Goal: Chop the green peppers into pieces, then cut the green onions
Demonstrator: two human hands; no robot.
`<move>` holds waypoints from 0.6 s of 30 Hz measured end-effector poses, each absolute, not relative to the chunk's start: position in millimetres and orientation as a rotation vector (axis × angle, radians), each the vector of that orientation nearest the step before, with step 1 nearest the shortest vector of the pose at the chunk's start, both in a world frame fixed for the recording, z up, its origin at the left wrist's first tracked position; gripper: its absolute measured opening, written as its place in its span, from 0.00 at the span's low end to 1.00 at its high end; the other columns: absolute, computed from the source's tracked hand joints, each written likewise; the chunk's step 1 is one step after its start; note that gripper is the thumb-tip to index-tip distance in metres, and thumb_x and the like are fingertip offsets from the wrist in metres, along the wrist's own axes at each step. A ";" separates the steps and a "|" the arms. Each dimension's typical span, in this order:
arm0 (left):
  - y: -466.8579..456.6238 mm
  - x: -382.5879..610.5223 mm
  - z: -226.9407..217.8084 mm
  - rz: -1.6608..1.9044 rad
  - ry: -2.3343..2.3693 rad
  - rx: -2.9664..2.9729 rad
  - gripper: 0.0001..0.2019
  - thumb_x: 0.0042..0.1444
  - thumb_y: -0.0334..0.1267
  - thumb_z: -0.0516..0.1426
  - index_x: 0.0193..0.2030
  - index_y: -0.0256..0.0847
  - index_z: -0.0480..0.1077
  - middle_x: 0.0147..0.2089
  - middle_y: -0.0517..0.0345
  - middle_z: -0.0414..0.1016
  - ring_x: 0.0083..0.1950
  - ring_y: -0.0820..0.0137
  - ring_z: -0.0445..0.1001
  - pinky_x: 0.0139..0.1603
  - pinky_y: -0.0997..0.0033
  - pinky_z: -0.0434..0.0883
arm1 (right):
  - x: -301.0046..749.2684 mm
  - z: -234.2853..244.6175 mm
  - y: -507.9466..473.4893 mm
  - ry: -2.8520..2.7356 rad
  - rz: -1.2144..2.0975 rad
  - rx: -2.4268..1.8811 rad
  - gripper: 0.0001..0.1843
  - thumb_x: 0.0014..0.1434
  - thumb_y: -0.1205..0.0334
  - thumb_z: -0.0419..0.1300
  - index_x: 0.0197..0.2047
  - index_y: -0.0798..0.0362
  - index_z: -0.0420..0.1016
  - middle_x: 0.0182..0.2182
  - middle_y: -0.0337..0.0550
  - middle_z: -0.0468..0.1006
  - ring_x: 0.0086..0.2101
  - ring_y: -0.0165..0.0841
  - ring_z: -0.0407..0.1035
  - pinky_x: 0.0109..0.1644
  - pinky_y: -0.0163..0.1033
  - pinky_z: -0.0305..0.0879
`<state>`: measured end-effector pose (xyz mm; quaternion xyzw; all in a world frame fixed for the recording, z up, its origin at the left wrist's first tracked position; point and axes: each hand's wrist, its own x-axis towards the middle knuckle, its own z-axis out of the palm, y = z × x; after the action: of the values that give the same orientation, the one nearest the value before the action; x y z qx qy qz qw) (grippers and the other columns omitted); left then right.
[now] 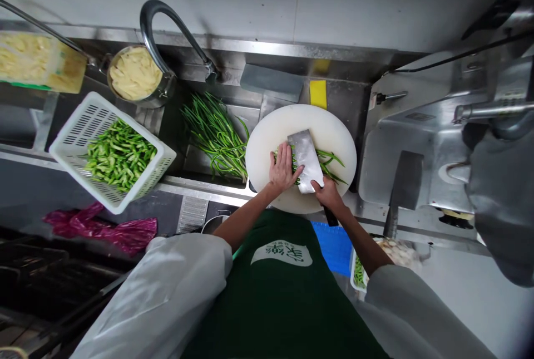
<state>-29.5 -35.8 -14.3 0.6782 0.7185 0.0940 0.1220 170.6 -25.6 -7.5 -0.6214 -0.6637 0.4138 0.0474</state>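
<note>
Right hand (328, 192) clenched on the dark handle of a broad steel cleaver (306, 160), the handle mostly hidden in the fist. Left hand (285, 168) is open, fingers loosely extended, pressing a small bunch of long green stalks (331, 160) onto the round white cutting board (267, 131). The stalks lie across the board's middle under the left fingers and the blade, tips sticking out right of the cleaver; the cut line is hidden. Left of the board is a heap of uncut green stalks (214, 133), and further left a white slotted plastic basket (70, 142) of chopped green pieces.
</note>
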 end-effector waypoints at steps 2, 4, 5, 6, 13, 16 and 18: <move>-35.6 -29.8 -14.7 0.283 2.093 1.980 0.41 0.70 0.57 0.42 0.78 0.26 0.38 0.80 0.40 0.36 0.81 0.55 0.33 0.78 0.43 0.38 | 163.0 -7.2 -26.2 -2.059 1.216 -1.918 0.21 0.64 0.50 0.56 0.47 0.60 0.77 0.39 0.57 0.82 0.44 0.45 0.75 0.48 0.43 0.68; -35.5 -30.5 -15.4 0.297 2.096 1.971 0.41 0.70 0.57 0.42 0.78 0.25 0.39 0.80 0.39 0.36 0.81 0.55 0.34 0.78 0.43 0.38 | 153.6 -5.8 -27.4 -2.094 1.187 -1.975 0.21 0.65 0.50 0.56 0.46 0.60 0.77 0.41 0.60 0.82 0.45 0.46 0.75 0.47 0.42 0.67; -35.5 -31.1 -15.8 0.302 2.100 1.962 0.41 0.70 0.57 0.42 0.78 0.25 0.39 0.80 0.39 0.36 0.81 0.55 0.34 0.78 0.43 0.39 | 148.5 -4.9 -28.3 -2.114 1.178 -2.001 0.21 0.66 0.50 0.55 0.46 0.60 0.77 0.41 0.61 0.82 0.45 0.46 0.76 0.47 0.41 0.67; -35.4 -31.7 -16.2 0.305 2.104 1.953 0.41 0.70 0.57 0.42 0.78 0.25 0.40 0.80 0.38 0.36 0.81 0.55 0.34 0.78 0.43 0.39 | 143.4 -3.7 -29.4 -2.133 1.170 -2.026 0.21 0.67 0.50 0.55 0.46 0.60 0.76 0.42 0.62 0.82 0.45 0.47 0.76 0.46 0.41 0.67; -33.7 -35.5 -16.9 0.331 2.081 1.934 0.40 0.71 0.55 0.41 0.78 0.25 0.40 0.80 0.39 0.37 0.81 0.56 0.35 0.78 0.43 0.39 | 110.7 4.2 -36.9 -2.151 1.039 -2.181 0.20 0.69 0.51 0.53 0.49 0.59 0.75 0.43 0.62 0.82 0.45 0.46 0.76 0.45 0.40 0.65; -35.8 -37.5 -15.6 0.329 2.071 1.936 0.39 0.71 0.54 0.40 0.78 0.26 0.40 0.79 0.39 0.39 0.81 0.56 0.36 0.78 0.43 0.40 | 102.0 9.0 -34.7 -2.119 1.060 -2.186 0.20 0.69 0.51 0.53 0.50 0.58 0.76 0.44 0.62 0.82 0.46 0.46 0.76 0.45 0.39 0.65; -39.8 -41.3 -14.0 0.320 2.050 1.967 0.38 0.71 0.53 0.40 0.78 0.26 0.42 0.79 0.39 0.41 0.81 0.56 0.38 0.78 0.44 0.39 | 104.8 13.5 -31.5 -2.108 1.106 -2.171 0.19 0.69 0.51 0.54 0.49 0.58 0.76 0.44 0.61 0.82 0.47 0.46 0.76 0.45 0.39 0.65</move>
<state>-41.3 -39.8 -14.0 0.6812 0.7098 0.1110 0.1409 104.8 -31.5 13.5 -0.6732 -0.6538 0.3430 -0.0403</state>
